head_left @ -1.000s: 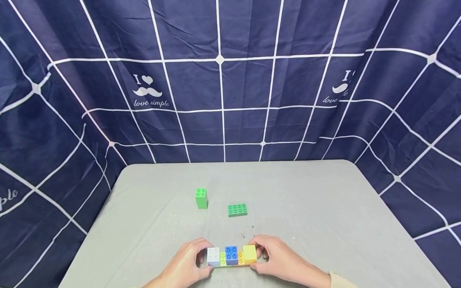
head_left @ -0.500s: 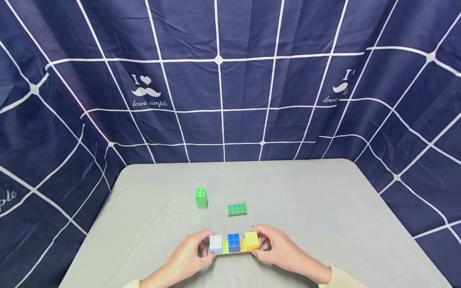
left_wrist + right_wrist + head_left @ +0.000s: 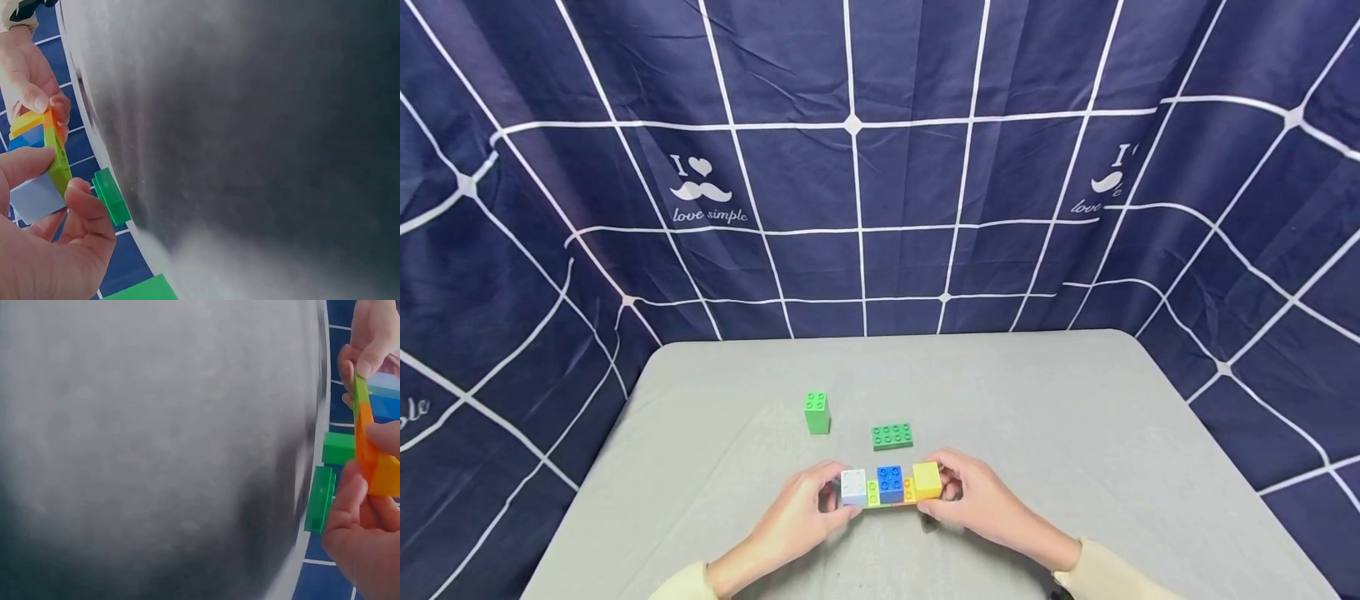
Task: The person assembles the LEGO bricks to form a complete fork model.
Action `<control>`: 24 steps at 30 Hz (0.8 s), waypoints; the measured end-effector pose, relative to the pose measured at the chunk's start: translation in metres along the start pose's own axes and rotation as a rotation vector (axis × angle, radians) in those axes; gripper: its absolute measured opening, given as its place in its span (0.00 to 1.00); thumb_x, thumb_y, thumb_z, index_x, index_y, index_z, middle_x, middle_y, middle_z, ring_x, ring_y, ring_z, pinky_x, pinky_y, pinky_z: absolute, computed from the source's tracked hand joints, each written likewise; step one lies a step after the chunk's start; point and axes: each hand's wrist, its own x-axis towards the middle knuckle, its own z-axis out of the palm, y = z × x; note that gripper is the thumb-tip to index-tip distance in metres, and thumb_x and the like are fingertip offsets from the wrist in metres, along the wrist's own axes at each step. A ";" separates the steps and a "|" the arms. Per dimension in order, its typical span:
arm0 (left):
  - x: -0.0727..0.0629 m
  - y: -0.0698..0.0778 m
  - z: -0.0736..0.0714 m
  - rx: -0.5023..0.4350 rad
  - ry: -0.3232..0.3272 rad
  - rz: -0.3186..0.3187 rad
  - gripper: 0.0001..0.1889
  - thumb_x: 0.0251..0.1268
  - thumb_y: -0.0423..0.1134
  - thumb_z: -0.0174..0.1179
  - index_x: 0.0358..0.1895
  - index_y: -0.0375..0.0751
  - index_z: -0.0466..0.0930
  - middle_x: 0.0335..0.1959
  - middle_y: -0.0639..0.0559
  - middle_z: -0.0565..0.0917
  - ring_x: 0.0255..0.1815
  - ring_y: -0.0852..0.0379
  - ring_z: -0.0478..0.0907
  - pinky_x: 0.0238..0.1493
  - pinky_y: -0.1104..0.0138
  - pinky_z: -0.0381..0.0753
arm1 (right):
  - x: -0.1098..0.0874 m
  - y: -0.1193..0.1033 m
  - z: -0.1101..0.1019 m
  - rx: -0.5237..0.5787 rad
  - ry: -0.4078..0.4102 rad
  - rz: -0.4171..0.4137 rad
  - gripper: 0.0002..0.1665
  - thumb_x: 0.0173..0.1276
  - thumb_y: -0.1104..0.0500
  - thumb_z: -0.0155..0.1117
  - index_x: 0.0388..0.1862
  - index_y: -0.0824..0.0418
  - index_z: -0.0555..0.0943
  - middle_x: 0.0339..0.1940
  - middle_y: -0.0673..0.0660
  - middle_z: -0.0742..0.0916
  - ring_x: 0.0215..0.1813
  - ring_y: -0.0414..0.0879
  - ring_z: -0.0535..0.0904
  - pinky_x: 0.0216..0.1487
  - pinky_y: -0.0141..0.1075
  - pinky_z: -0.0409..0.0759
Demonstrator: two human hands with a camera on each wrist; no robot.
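Both hands hold one toy-brick assembly between them, raised over the table in the wrist views. Its base joins a lime green brick (image 3: 59, 164) and an orange brick (image 3: 366, 442). On top stand a pale blue brick (image 3: 853, 487) at the left end, a blue brick (image 3: 891, 485) in the middle and a yellow brick (image 3: 927, 481) at the right end. My left hand (image 3: 801, 510) pinches the pale blue end between thumb and fingers. The yellow end is gripped by my right hand (image 3: 977, 498), thumb at the near side, fingers behind.
Beyond the hands, a tall light green brick (image 3: 817, 414) stands upright on the grey table (image 3: 1037, 400). To its right lies a flat dark green brick (image 3: 892, 436), just past the assembly. A navy curtain (image 3: 910, 183) with white lines surrounds the table's back and sides.
Both hands have moved the brick assembly away from the body and slightly right, nearer the flat dark green brick. Their grip stays the same, and the two green bricks stay in place.
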 end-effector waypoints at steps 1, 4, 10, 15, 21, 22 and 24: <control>0.001 0.000 0.001 -0.003 0.002 0.001 0.15 0.64 0.32 0.79 0.51 0.42 0.87 0.34 0.60 0.78 0.31 0.64 0.75 0.31 0.72 0.75 | 0.001 0.000 0.000 -0.004 0.003 -0.001 0.23 0.66 0.58 0.84 0.57 0.58 0.85 0.38 0.49 0.85 0.35 0.40 0.78 0.36 0.31 0.79; 0.006 -0.001 0.004 -0.038 0.004 -0.003 0.14 0.65 0.34 0.79 0.51 0.41 0.87 0.34 0.60 0.77 0.31 0.63 0.74 0.31 0.72 0.74 | 0.005 0.001 -0.001 -0.017 0.015 -0.005 0.22 0.65 0.57 0.84 0.56 0.56 0.86 0.36 0.48 0.85 0.32 0.38 0.75 0.31 0.30 0.75; 0.015 -0.001 0.005 -0.105 0.034 -0.024 0.15 0.63 0.34 0.80 0.51 0.40 0.88 0.35 0.57 0.77 0.33 0.61 0.74 0.31 0.73 0.72 | 0.012 0.002 -0.002 -0.018 0.032 0.024 0.23 0.65 0.57 0.85 0.57 0.57 0.88 0.36 0.49 0.84 0.30 0.38 0.71 0.29 0.29 0.69; 0.020 -0.002 0.007 -0.120 0.053 -0.046 0.13 0.63 0.34 0.80 0.47 0.42 0.87 0.34 0.56 0.76 0.33 0.57 0.74 0.33 0.72 0.71 | 0.018 0.007 -0.004 -0.010 0.060 0.015 0.24 0.64 0.58 0.86 0.57 0.57 0.88 0.36 0.49 0.85 0.30 0.38 0.72 0.29 0.28 0.69; 0.029 -0.004 0.010 -0.125 0.079 -0.077 0.12 0.63 0.32 0.79 0.43 0.43 0.85 0.32 0.54 0.76 0.31 0.59 0.72 0.31 0.72 0.70 | 0.025 0.013 -0.007 0.056 0.057 -0.014 0.23 0.64 0.61 0.84 0.57 0.59 0.87 0.38 0.52 0.88 0.31 0.40 0.77 0.31 0.29 0.75; 0.030 -0.003 0.010 -0.130 0.082 -0.083 0.12 0.63 0.32 0.79 0.43 0.43 0.85 0.32 0.52 0.76 0.31 0.60 0.72 0.31 0.72 0.70 | 0.027 0.013 -0.008 0.058 0.060 -0.013 0.23 0.64 0.61 0.84 0.57 0.59 0.87 0.39 0.52 0.88 0.32 0.40 0.77 0.31 0.29 0.75; 0.033 -0.003 0.011 -0.133 0.086 -0.096 0.12 0.63 0.31 0.79 0.43 0.43 0.84 0.31 0.49 0.77 0.30 0.60 0.72 0.31 0.71 0.70 | 0.029 0.013 -0.009 0.051 0.070 -0.012 0.23 0.65 0.60 0.84 0.57 0.59 0.87 0.40 0.52 0.88 0.33 0.41 0.78 0.33 0.30 0.76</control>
